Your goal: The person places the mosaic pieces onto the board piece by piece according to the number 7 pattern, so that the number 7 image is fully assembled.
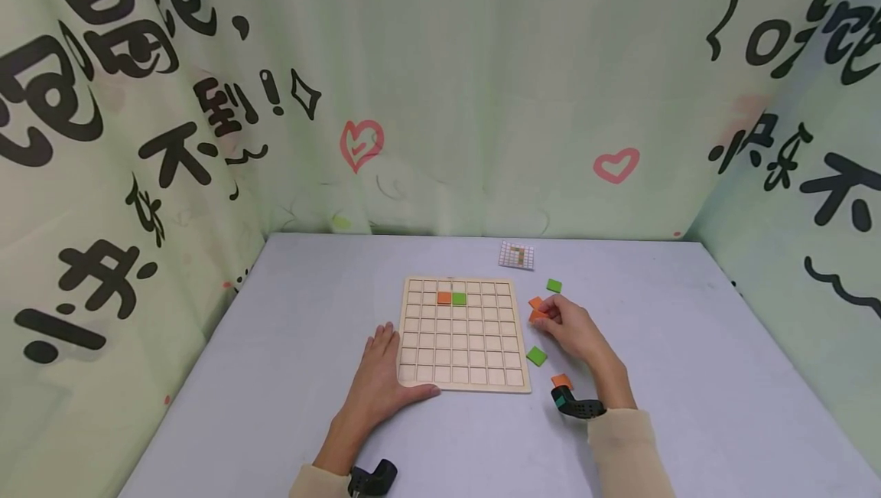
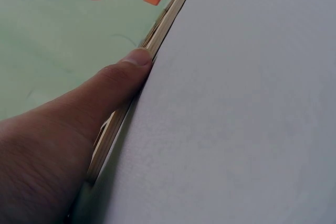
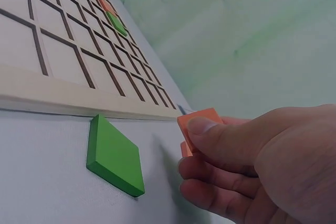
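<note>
A wooden grid board (image 1: 457,335) lies on the table, with an orange tile (image 1: 444,298) and a green tile (image 1: 459,299) side by side in a row near its far edge. My left hand (image 1: 378,379) rests against the board's near left corner, fingers along the left side and thumb at the front edge. To the right of the board, my right hand (image 1: 574,330) pinches an orange square tile (image 3: 210,114) between thumb and fingers. A second orange tile (image 1: 535,302) shows just beyond it, partly hidden by the fingers in the right wrist view.
Loose green tiles lie right of the board, one farther back (image 1: 554,285) and one near its edge (image 1: 537,356). Another orange tile (image 1: 562,381) sits by the right wrist's black strap. A small gridded card (image 1: 516,255) is behind the board. Printed curtains surround the table (image 1: 310,299).
</note>
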### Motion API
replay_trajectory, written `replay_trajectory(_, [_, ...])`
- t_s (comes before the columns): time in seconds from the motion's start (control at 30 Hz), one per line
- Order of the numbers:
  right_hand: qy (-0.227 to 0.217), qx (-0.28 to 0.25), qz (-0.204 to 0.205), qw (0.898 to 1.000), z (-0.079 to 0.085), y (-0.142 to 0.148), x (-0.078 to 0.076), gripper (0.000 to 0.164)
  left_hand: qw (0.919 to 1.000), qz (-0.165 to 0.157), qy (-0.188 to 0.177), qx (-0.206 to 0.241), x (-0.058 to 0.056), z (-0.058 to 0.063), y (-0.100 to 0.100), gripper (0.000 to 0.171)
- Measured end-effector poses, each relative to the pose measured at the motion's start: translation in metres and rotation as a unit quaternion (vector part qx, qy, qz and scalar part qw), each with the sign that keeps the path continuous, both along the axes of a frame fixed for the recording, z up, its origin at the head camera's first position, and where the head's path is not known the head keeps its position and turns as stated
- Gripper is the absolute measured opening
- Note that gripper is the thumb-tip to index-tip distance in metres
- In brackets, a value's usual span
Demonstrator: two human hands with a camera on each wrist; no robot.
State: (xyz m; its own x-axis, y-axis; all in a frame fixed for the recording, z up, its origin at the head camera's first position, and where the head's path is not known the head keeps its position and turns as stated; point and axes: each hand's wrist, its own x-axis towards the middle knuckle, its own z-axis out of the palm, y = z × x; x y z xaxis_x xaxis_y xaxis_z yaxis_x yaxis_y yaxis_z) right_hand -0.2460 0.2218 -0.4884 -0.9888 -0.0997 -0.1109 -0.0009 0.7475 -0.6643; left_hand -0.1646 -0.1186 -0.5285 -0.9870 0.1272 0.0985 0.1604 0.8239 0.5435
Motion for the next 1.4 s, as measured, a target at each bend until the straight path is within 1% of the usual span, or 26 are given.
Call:
replay_trajectory(0.33, [0.015,-0.010,0.004,1.000,0.001,-0.007,0.000,0.021,1.0000,0.002,-0.004,0.002,0.001,0.001,0.001,0.124])
replay_trajectory(0.5, [0.022,-0.024,0.007,0.999,0.002,-0.013,-0.002,0.019,1.0000,-0.001,0.001,0.003,0.000,0.003,0.000,0.123])
replay_trajectory(0.73, [0.039,-0.028,0.003,0.999,0.005,-0.023,-0.006,0.020,1.0000,-0.002,0.001,0.002,0.000,0.002,0.000,0.123])
replay_trajectory(0.93, [0.062,-0.037,0.014,0.997,0.013,-0.035,-0.013,0.020,1.0000,-0.002,-0.003,0.001,0.000,0.002,0.000,0.124])
replay_trajectory(1.03, [0.070,-0.043,0.030,0.996,0.016,-0.041,-0.018,0.020,1.0000,-0.002,-0.002,0.003,0.000,0.002,0.000,0.123])
replay_trajectory(1.2, [0.071,-0.040,0.048,0.996,0.012,-0.051,-0.027,0.021,1.0000,-0.003,0.000,0.003,0.000,0.003,0.001,0.123])
replay_trajectory(1.4, [0.058,-0.039,0.056,0.996,0.005,-0.064,-0.036,0.019,1.0000,-0.002,0.001,0.006,0.000,0.003,0.000,0.123])
